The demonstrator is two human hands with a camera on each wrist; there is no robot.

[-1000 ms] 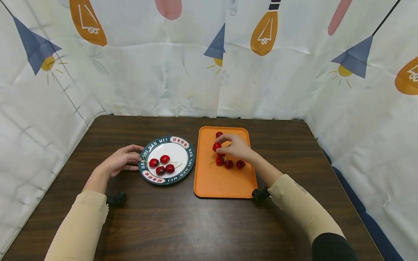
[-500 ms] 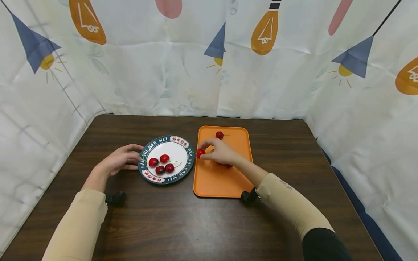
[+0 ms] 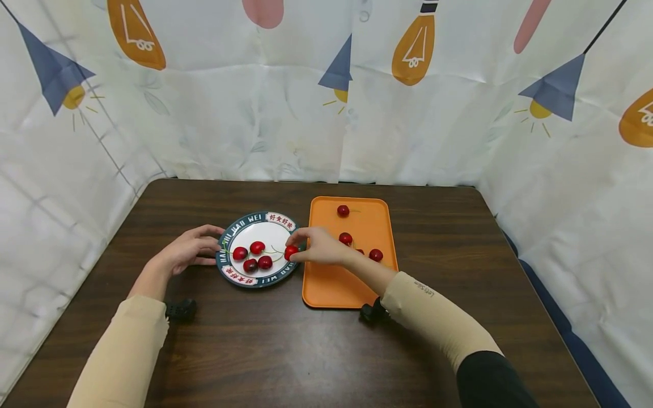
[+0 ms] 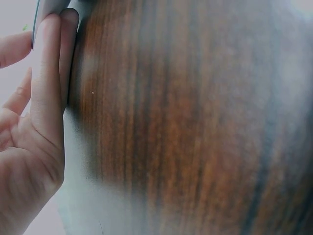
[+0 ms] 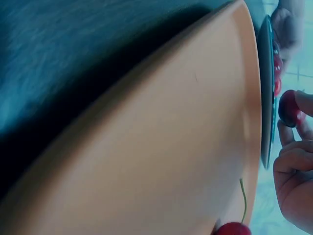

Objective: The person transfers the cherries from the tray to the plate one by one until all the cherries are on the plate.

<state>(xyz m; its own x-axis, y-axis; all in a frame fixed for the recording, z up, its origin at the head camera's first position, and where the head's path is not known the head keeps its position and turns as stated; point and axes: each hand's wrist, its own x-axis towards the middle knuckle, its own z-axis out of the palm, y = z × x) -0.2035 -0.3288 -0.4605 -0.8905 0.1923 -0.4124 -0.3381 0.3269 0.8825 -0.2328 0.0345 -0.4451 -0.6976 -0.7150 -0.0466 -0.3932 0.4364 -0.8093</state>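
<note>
My right hand [image 3: 320, 246] pinches a red cherry [image 3: 291, 253] between thumb and fingertips, over the right rim of the round plate [image 3: 236, 225]. The plate has a white centre and a dark green rim with lettering. Several cherries with stems, one of them a red cherry [image 3: 257, 247], lie on its white part. At the left rim, my left hand [image 3: 182, 254] touches the plate with nearly straight fingers. In the right wrist view the held cherry [image 5: 289, 108] hangs just above the plate's edge [image 5: 267, 54].
An orange tray [image 3: 336, 292] lies right of the plate. It bears several cherries, including one cherry [image 3: 343, 211] near its far edge and another cherry [image 3: 376, 255] at the right. My right forearm partly hides the group. A dark wooden table [image 3: 245, 340] carries everything; a printed curtain [image 3: 296, 124] surrounds it.
My right hand has lifted a cherry from the orange tray and carried it left to the plate's right rim. The left hand has stayed at the plate's left rim.
</note>
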